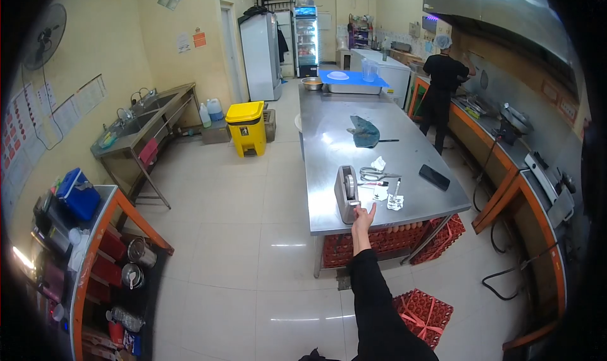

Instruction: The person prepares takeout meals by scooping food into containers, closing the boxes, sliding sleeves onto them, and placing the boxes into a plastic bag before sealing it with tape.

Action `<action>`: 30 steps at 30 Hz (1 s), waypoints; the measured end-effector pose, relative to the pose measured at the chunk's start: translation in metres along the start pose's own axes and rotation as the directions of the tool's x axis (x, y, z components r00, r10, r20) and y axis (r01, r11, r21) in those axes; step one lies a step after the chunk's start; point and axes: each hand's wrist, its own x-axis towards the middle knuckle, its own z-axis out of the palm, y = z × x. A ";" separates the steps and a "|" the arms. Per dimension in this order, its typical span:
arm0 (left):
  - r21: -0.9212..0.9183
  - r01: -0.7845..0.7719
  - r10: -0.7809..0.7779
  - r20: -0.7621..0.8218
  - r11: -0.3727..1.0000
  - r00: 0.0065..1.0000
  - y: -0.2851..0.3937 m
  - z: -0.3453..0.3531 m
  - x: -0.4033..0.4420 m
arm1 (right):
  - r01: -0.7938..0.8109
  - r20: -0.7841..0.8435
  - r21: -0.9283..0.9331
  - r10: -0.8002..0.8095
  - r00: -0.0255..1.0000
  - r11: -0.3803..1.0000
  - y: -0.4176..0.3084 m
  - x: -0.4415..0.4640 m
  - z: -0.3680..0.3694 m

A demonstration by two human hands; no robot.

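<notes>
A grey tape dispenser point(346, 196) with a roll in it stands at the near left corner of the steel table point(341, 117). My right hand point(363, 218), in a black sleeve, is at its near end, with fingers against it and one finger stretched out to the right. Whether tape is pinched there is too small to see. Just right of the dispenser lie scissors point(374, 173), a marker point(374, 184) and crumpled pieces of white paper point(395, 201). A black phone point(434, 177) rests farther right. My left hand is out of view.
Farther up the table lies a dark green plastic bag point(365, 133). Red egg trays point(373, 247) are stacked underneath, and a tied stack point(425, 317) stands on the floor. A co-worker point(441, 83) faces the right counter. A yellow bin point(246, 128) stands left.
</notes>
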 end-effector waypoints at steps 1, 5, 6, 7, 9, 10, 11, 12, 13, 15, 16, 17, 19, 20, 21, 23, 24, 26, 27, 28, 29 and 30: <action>0.001 0.001 -0.001 0.000 1.000 1.000 0.000 0.000 0.000 | -0.021 -0.030 0.016 0.022 0.999 1.000 0.004 -0.001 -0.003; -0.002 0.003 -0.003 0.002 1.000 1.000 -0.004 0.000 -0.002 | -0.086 -0.054 -0.103 0.080 0.995 0.991 0.003 0.000 -0.009; -0.001 0.003 -0.003 0.002 1.000 1.000 -0.005 -0.002 -0.004 | -0.126 -0.100 -0.390 0.094 0.991 0.912 0.011 0.011 -0.017; -0.005 0.001 -0.001 0.003 1.000 1.000 -0.006 -0.004 -0.006 | -0.167 -0.147 -0.642 0.094 0.985 0.748 0.028 0.030 -0.032; -0.006 0.001 -0.001 -0.001 1.000 1.000 -0.013 -0.008 -0.010 | -0.133 -0.141 -0.930 0.003 0.990 0.342 0.028 0.023 -0.053; -0.006 0.004 -0.004 -0.004 1.000 1.000 -0.021 -0.008 -0.012 | -0.049 -0.059 -0.986 -0.061 0.996 0.158 0.013 0.002 -0.050; -0.005 0.015 -0.015 -0.009 1.000 1.000 -0.034 -0.010 -0.017 | 0.010 -0.017 -0.968 -0.107 0.994 0.251 0.000 -0.011 -0.046; -0.002 0.020 -0.020 -0.013 1.000 1.000 -0.047 -0.014 -0.025 | 0.153 0.091 -0.930 -0.194 0.977 0.336 -0.011 -0.029 -0.039; 0.002 0.023 -0.023 -0.016 1.000 1.000 -0.066 -0.015 -0.033 | 0.282 0.222 -0.905 -0.211 0.952 0.318 -0.032 -0.056 -0.028; 0.030 -0.002 0.002 -0.015 1.000 1.000 -0.111 -0.015 -0.052 | 0.376 0.360 -0.820 -0.122 0.925 0.432 -0.034 -0.099 -0.036; 0.049 0.003 -0.001 -0.035 0.999 0.999 -0.123 -0.022 -0.073 | 0.504 0.480 -0.754 -0.171 0.860 0.421 -0.030 -0.123 -0.043; -0.013 0.117 -0.117 -0.008 0.993 0.993 -0.129 -0.026 -0.083 | 0.436 0.471 -0.718 -0.081 0.878 0.542 -0.022 -0.157 -0.047; -0.077 0.280 -0.282 -0.012 0.957 0.959 -0.127 -0.045 -0.110 | 0.353 0.631 -0.536 0.086 0.771 0.767 0.067 -0.186 -0.110; -0.077 0.317 -0.320 -0.034 0.945 0.947 -0.145 -0.050 -0.118 | 0.332 0.696 -0.590 0.254 0.672 0.736 0.091 -0.240 -0.110; -0.139 0.389 -0.398 -0.048 0.911 0.916 -0.163 -0.054 -0.135 | 0.359 0.726 -0.657 0.430 0.537 0.663 0.109 -0.311 -0.101; -0.232 0.482 -0.505 -0.049 0.845 0.861 -0.212 -0.059 -0.166 | 0.473 0.729 -0.654 0.658 0.186 0.591 0.132 -0.442 -0.092; -0.257 0.495 -0.536 -0.118 0.830 0.836 -0.247 -0.051 -0.182 | 0.525 0.703 -0.609 0.711 0.010 0.595 0.143 -0.503 -0.085; -0.283 0.523 -0.586 -0.221 0.804 0.780 -0.317 -0.027 -0.234 | 0.588 0.612 -0.490 0.734 -0.294 0.644 0.162 -0.618 -0.069; -0.356 0.588 -0.673 -0.196 0.727 0.713 -0.341 -0.030 -0.277 | 0.600 0.554 -0.421 0.717 -0.424 0.680 0.167 -0.674 -0.065; -0.424 0.641 -0.751 -0.165 0.640 0.640 -0.359 -0.039 -0.307 | 0.598 0.491 -0.363 0.692 -0.529 0.714 0.172 -0.730 -0.060; -0.493 0.675 -0.812 -0.123 0.549 0.571 -0.381 -0.046 -0.338 | 0.593 0.429 -0.308 0.665 -0.611 0.744 0.176 -0.784 -0.059; -0.616 0.646 -0.866 -0.127 0.451 0.484 -0.401 -0.051 -0.374 | 0.586 0.366 -0.255 0.637 -0.678 0.769 0.177 -0.833 -0.061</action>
